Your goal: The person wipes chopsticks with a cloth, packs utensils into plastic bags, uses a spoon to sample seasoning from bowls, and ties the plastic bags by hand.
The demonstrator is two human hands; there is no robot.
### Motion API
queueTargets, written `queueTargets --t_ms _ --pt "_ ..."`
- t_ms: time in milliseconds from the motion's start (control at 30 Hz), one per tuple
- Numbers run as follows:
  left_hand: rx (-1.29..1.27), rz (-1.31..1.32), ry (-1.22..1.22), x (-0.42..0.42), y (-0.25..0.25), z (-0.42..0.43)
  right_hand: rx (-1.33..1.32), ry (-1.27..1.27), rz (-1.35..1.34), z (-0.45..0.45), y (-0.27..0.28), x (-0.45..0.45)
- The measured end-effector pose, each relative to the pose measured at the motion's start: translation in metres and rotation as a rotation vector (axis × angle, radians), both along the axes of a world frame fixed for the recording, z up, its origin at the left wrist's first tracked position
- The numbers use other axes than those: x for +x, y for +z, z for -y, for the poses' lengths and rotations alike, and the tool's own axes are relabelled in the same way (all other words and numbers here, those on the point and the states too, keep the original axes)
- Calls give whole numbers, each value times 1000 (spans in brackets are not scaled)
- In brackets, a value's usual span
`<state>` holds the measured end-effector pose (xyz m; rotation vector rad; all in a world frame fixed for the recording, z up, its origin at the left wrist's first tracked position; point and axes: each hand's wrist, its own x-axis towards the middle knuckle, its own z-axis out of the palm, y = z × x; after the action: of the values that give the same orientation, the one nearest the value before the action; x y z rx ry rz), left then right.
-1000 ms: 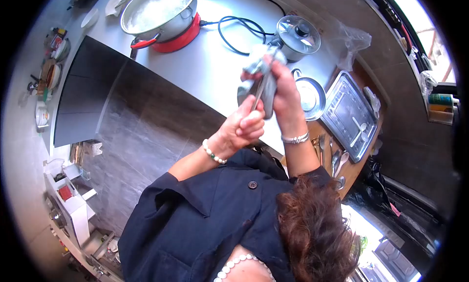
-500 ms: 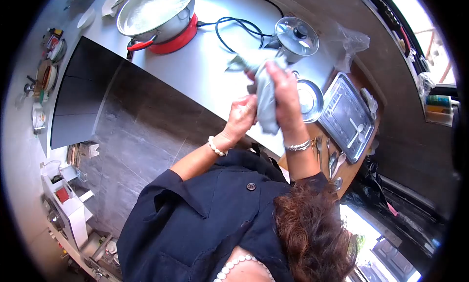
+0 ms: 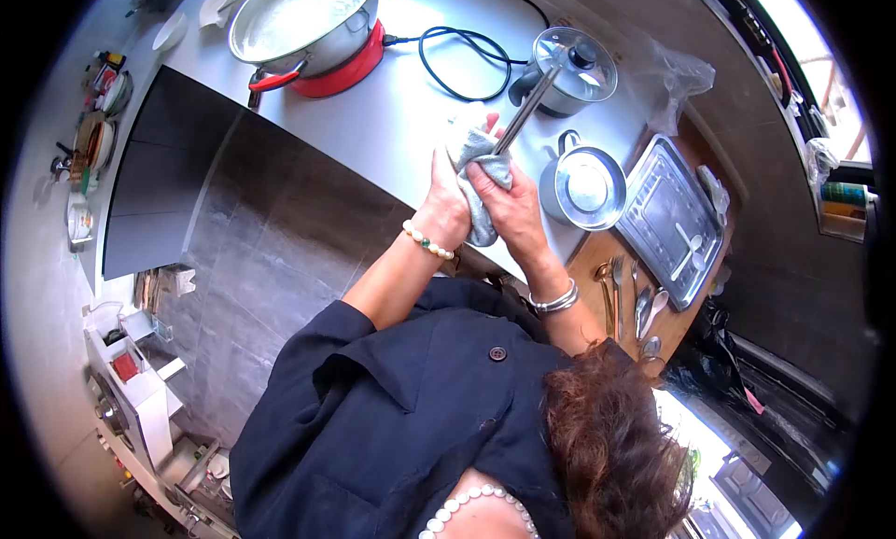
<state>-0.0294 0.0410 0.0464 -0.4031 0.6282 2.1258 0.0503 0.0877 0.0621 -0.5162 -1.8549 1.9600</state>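
A pale grey-green cloth [image 3: 478, 152] is bunched between my two hands above the counter's front edge. Out of its upper end, slanting up and right, stick long slim metal sticks [image 3: 528, 110] that look like chopsticks; their lower part is hidden in the cloth. My left hand [image 3: 450, 196] is closed round the cloth from the left, its fingertips partly showing behind it. From the right, my right hand [image 3: 513, 208] grips the cloth, thumb pressed on top. Beyond the sticks' tips stands a small pot with a glass lid [image 3: 577, 63].
A wide pot [image 3: 303, 21] of bubbling liquid sits on a red electric burner [image 3: 341, 72], its black cord [image 3: 467, 63] looped on the counter. To the right are a metal cup [image 3: 586, 186], a tray [image 3: 674, 224] holding white spoons, a plastic bag [image 3: 679, 77] and several spoons and forks [image 3: 618, 296].
My hands have turned and drawn together round the cloth. The metal sticks now show plainly, pointing up and right; before, the cloth mostly covered them. The view has shifted slightly.
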Motion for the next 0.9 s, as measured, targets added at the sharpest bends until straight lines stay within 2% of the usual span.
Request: queueTargets --t_ms 33,133,167,233,267,300,367,433,500,567,600,633,700,767,800,833,900 --pt "-29 10 -28 3 7 1 -70 12 43 -4 -2 1" --pt "-343 -321 -33 -10 -27 -5 -271 38 108 -25 -10 6" --pt "-394 -690 42 -16 -38 11 -267 122 123 -29 -11 10" --pt "-66 -670 -118 -43 -37 27 -216 321 247 -26 -6 16" --pt "171 -573 -373 -47 -29 33 -184 411 311 -27 -12 17" --pt "318 -549 -435 -40 -24 30 -240 460 348 -25 -11 17" --pt "162 -507 -535 -36 -5 31 -190 457 304 -15 -15 12" --pt "-42 -446 -393 -36 -8 29 -400 401 342 -9 -6 10" --pt "86 -267 -366 -41 -11 29 -502 537 395 -14 7 13" --pt "424 122 -281 -65 -27 35 -506 656 385 -18 9 25" --pt "274 -39 -122 -92 -35 40 -355 613 335 -15 4 34" --pt "331 126 -35 -106 -29 50 -178 522 288 -14 -6 41" --pt "190 169 16 -111 -17 53 -194 297 393 -31 -30 40" --pt "78 168 5 -96 -3 41 7 299 534 -54 -19 14" --pt "191 190 -18 -91 -6 36 238 352 541 -59 -14 4" --pt "93 106 -33 -89 -7 33 665 265 487 -61 -16 0" --pt "-92 -69 -64 -80 -3 25 1083 39 267 -61 -5 1"
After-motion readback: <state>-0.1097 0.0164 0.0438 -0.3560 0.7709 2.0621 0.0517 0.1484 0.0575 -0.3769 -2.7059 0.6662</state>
